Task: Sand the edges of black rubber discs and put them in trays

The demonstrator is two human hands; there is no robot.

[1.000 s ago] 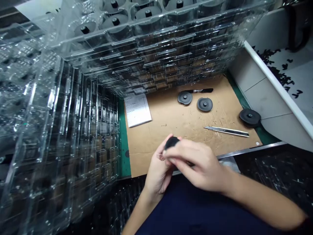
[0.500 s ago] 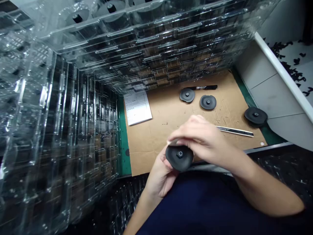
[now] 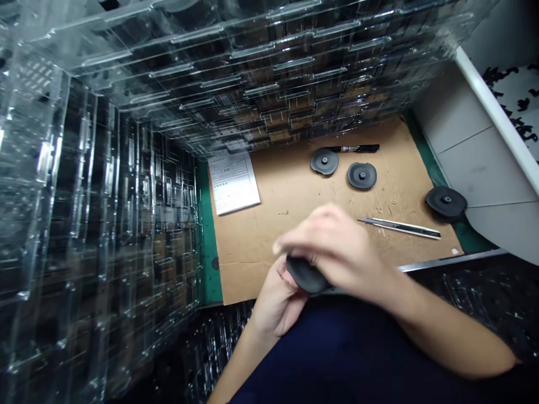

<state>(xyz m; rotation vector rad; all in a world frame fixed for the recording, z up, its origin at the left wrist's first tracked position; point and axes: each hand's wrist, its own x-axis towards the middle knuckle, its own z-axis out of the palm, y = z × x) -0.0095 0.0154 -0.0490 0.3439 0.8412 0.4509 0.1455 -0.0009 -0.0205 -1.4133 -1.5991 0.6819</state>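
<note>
A round black plastic disc (image 3: 308,275) lies in my left hand (image 3: 273,306), whose fingers close around it from below and the left side. My right hand (image 3: 330,241) reaches across the disc's top and hides its far edge and centre. Motion smears the right fingers, so I cannot make out whether they grip anything. Beyond the hands, two similar discs rest on the cardboard, one disc (image 3: 324,161) beside a black marker pen (image 3: 357,148) and another disc (image 3: 362,176) to its right. A third disc (image 3: 446,203) sits at the right edge.
Stacked clear plastic trays (image 3: 269,84) wall in the back and left. A printed paper (image 3: 234,185) lies on the cardboard sheet (image 3: 244,247) at left. To the right are a utility knife (image 3: 400,227) and a white panel (image 3: 475,151). Small black pieces (image 3: 522,105) lie beyond the panel.
My right hand has moved from the disc's far edge over its middle, covering the central hub that showed before. My left hand still holds the disc. The view has shifted slightly.
</note>
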